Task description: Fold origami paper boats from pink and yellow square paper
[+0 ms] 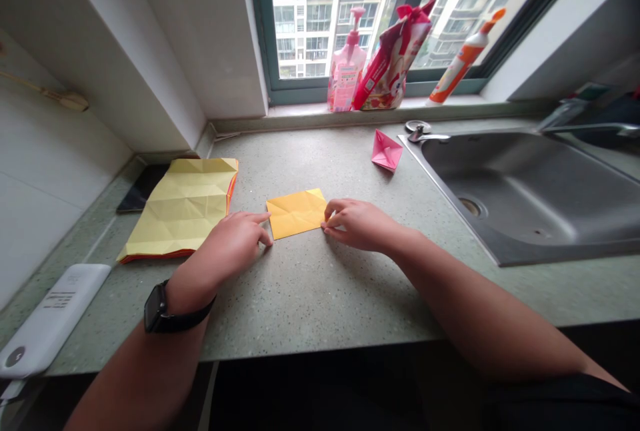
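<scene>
Orange paper [296,214] lies pinched by the right hand [357,224], the left hand [237,243] spread alongside.

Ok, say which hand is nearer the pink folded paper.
Right: the right hand is in front and slightly left of the pink folded paper; the left hand is much farther left.

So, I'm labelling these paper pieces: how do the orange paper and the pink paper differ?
The orange paper lies nearly flat; the pink paper is folded into a peaked, angular shape. The orange paper looks wider than the pink paper. The orange paper has the left hand and right hand at its edges, while the pink paper sits untouched near the sink. Both rest on the counter, creased.
</scene>
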### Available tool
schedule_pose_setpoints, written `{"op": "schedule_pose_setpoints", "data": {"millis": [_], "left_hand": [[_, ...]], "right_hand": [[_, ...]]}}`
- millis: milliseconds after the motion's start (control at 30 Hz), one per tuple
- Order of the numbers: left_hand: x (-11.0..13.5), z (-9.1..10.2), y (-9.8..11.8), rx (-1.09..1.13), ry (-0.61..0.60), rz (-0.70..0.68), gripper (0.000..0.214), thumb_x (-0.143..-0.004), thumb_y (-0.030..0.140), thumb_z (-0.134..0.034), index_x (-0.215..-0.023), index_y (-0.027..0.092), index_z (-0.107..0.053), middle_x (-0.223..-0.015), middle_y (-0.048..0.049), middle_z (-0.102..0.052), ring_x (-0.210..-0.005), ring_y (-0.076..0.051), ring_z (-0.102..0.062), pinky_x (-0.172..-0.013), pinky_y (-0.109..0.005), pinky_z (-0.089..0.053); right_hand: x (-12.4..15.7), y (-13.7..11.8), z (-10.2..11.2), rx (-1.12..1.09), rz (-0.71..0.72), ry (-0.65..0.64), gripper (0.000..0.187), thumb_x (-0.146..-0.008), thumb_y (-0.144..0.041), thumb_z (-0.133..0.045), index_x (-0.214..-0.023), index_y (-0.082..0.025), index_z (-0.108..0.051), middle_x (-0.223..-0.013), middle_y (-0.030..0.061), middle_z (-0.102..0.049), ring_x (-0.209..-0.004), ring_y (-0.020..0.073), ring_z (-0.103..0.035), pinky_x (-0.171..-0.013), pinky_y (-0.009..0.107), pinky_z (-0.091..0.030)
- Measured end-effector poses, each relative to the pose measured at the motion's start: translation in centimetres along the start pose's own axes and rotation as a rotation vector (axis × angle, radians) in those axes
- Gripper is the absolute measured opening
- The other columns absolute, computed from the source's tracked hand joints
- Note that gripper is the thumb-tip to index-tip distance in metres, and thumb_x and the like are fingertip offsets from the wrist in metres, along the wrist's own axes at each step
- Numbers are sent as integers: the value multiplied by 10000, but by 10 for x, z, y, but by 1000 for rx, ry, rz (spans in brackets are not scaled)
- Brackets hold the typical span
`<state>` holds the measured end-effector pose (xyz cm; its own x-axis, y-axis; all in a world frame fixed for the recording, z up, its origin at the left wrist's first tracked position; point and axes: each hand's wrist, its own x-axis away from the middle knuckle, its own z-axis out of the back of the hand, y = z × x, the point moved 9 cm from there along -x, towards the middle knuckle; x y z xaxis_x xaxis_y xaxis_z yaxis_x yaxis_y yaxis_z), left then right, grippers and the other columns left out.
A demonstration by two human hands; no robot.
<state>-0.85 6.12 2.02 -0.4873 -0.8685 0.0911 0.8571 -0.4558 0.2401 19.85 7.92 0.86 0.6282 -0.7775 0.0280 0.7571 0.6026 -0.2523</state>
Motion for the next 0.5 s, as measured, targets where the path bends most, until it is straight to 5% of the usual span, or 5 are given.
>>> {"op": "schedule_pose_setpoints", "data": {"millis": [133,200,367,500], "left_hand": [[-3,23,21,166,288,-152,411,-1006,79,-516,-1141,253,-863,-1452,-61,-757,-1330,-270,-712,-1182,-490,-573],[-5,18,33,193,354,-236,365,-1059,137,-529,-1262,234,-816,-1464,-85,-740,-1377,-268,-679,-1213,-499,-552],[-18,-27,50,136,151,-304,353,-1079,244,-633,-1407,228,-762,-1518,-141,-691,-1406,-315,-648,-1213,-528,-547],[-21,-34,49,103,104,-259,377,-1081,300,-660,-1445,282,-759,-1534,-137,-666,-1405,-335,-630,-1211,-545,-533]], "right_hand": [[2,-2,0,13,20,-2,251,-1063,-275,-648,-997,-240,-888,-1212,68,-812,-1025,225,-762,-871,348,-549],[3,-2,0,16,31,-3,257,-1072,-277,-641,-1030,-242,-891,-1214,69,-812,-1033,229,-764,-892,355,-552],[5,-6,-3,28,76,-32,268,-1092,-297,-628,-1124,-274,-893,-1169,73,-816,-1045,239,-753,-948,373,-546],[5,-8,-2,56,48,-53,300,-1104,-291,-600,-1079,-274,-898,-1173,81,-814,-1037,241,-739,-944,369,-537]]}}
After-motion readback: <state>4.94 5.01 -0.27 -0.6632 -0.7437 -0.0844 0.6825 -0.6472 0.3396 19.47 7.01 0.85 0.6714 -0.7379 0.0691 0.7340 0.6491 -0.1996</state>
